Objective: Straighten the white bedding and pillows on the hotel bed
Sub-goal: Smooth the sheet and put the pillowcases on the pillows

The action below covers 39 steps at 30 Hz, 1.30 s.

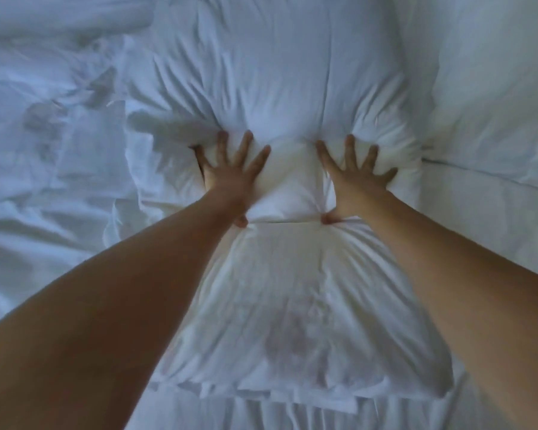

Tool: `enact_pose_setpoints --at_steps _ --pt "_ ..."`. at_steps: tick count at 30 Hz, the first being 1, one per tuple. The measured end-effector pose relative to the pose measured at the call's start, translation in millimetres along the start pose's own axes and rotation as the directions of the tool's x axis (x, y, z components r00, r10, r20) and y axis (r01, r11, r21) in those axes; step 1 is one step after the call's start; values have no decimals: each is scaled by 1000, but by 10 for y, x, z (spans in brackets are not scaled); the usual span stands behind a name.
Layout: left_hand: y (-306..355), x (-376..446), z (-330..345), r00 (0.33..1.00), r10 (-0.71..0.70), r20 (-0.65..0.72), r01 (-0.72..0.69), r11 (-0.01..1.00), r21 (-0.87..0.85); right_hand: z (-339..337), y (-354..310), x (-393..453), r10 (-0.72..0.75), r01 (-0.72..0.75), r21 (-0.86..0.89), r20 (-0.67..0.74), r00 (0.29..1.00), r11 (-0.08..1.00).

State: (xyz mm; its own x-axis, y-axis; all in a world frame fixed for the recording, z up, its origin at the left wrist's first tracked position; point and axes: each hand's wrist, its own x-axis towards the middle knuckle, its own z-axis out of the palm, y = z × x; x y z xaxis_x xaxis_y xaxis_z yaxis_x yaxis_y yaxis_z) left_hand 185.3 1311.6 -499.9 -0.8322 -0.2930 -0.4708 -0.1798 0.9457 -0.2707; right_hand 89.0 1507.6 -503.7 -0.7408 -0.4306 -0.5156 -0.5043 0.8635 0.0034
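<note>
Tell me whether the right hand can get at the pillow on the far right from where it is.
Probably yes. The right hand presses spread on the middle pillow, and the right pillow lies directly beside it, with nothing lying between them.

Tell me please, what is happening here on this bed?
A person is working on a white hotel bed. Both hands press with spread fingers into the far pillow: the left hand and the right hand sink into its near edge. A second pillow lies nearer, between the forearms. Another pillow sits to the right. The bedding on the left is crumpled, not yet straightened.
</note>
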Motion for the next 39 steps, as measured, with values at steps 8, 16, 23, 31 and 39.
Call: enact_pose_setpoints --at_steps 8,16,23,31,39 --pt "17 404 -436 953 12 304 -40 995 86 -572 69 497 -122 159 -84 336 934 984" --pt "-340 1006 -1491 901 -67 -428 -16 982 -188 -1518 445 968 -241 264 22 -337 910 964" --pt "-649 1815 -951 989 -147 31 150 979 -137 -1342 281 1693 -133 145 -195 74 988 970" --pt "-562 2390 -657 994 -36 100 44 996 -83 -1232 209 2286 -149 219 -358 212 966 908" --pt "-564 2435 -561 994 -97 45 100 992 -82 -1151 -8 2405 -52 119 -345 196 979 931"
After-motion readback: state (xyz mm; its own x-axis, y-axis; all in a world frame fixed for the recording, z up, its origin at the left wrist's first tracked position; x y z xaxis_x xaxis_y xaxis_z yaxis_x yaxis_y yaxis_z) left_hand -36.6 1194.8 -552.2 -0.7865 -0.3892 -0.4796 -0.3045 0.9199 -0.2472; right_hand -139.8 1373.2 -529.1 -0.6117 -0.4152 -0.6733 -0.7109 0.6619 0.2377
